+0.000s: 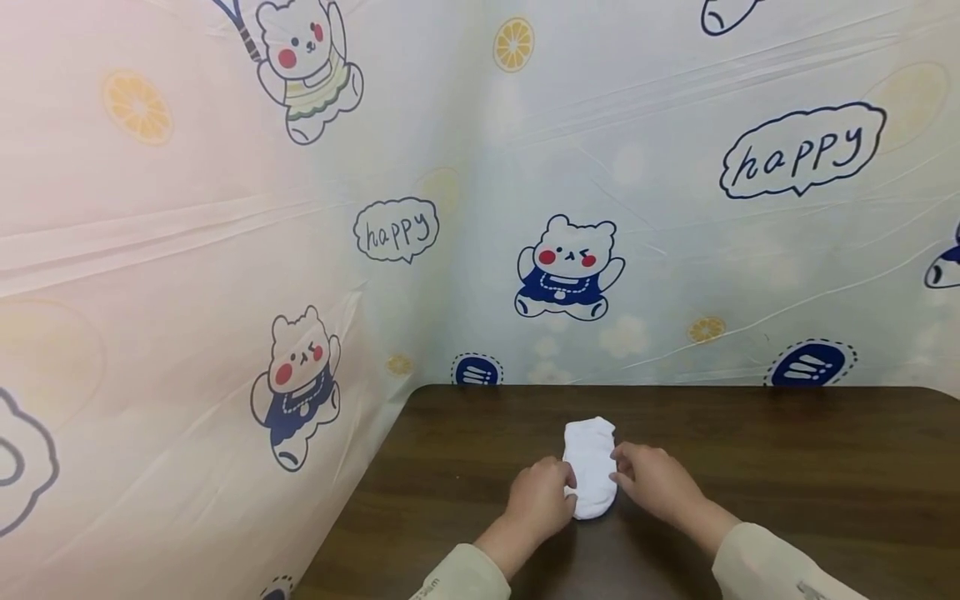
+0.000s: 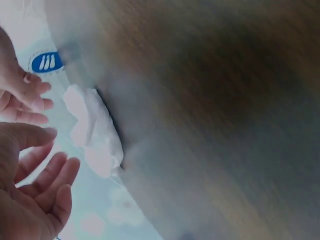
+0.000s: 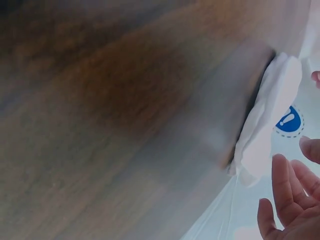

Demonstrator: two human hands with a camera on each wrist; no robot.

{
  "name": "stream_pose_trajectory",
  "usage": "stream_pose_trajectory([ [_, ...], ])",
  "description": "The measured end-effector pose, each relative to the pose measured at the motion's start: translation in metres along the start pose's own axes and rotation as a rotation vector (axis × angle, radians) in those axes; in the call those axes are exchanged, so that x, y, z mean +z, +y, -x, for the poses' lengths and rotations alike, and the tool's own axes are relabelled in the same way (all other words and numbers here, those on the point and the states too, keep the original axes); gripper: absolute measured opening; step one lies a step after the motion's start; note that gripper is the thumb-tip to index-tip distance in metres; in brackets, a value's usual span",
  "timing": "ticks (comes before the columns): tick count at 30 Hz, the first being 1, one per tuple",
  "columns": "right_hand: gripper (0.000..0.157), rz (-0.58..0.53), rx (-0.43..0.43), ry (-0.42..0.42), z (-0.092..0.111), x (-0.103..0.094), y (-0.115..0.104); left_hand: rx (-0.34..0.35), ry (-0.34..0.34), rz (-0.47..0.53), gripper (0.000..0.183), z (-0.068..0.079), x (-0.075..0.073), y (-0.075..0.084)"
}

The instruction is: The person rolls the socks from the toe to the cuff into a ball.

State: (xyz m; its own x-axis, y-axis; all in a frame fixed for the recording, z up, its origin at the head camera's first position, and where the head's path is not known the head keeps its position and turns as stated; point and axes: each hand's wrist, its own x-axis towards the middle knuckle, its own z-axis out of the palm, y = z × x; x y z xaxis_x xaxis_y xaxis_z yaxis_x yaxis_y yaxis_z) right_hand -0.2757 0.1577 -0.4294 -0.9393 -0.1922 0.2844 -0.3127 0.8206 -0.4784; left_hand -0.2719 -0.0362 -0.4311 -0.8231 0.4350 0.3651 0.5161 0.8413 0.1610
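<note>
A small white sock [image 1: 590, 471] lies flat on the dark wooden table, its rounded end towards me. My left hand [image 1: 538, 497] is at its left edge, thumb and fingers loosely bent. Across from it, my right hand [image 1: 660, 483] has its fingertips right by the sock's other edge. In the left wrist view, the fingers of the left hand [image 2: 37, 185] are spread and relaxed, with a gap to the sock [image 2: 95, 132]. The right wrist view shows the right hand [image 3: 292, 200] with loose fingers beside the white fabric [image 3: 267, 120].
The brown wooden table [image 1: 450, 475] has rounded back corners. Pale printed curtains [image 1: 465, 208] with bears, orange slices and lettering hang along its left side and behind it.
</note>
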Motion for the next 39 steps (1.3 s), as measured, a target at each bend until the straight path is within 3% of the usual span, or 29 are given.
stream_pose_trajectory([
  [5,0.022,-0.007,-0.017,0.021,0.005,0.001,-0.002,0.157,-0.034,-0.149,0.011,0.002,0.004,0.003],
  [9,0.02,-0.022,-0.015,0.028,0.009,0.002,-0.004,0.218,-0.042,-0.208,0.011,0.003,0.007,0.004],
  [23,0.019,-0.054,-0.071,0.021,0.022,0.002,-0.012,0.226,-0.122,-0.313,0.012,0.0,0.021,0.003],
  [32,0.019,-0.04,-0.057,0.029,0.022,0.0,-0.012,0.309,-0.093,-0.38,0.011,-0.005,0.023,0.0],
  [36,0.02,-0.028,-0.075,0.038,0.023,0.0,-0.012,0.333,-0.086,-0.361,0.011,-0.009,0.026,-0.004],
  [39,0.019,0.019,-0.115,0.04,0.024,0.0,-0.011,0.322,-0.106,-0.293,0.012,-0.012,0.028,-0.006],
])
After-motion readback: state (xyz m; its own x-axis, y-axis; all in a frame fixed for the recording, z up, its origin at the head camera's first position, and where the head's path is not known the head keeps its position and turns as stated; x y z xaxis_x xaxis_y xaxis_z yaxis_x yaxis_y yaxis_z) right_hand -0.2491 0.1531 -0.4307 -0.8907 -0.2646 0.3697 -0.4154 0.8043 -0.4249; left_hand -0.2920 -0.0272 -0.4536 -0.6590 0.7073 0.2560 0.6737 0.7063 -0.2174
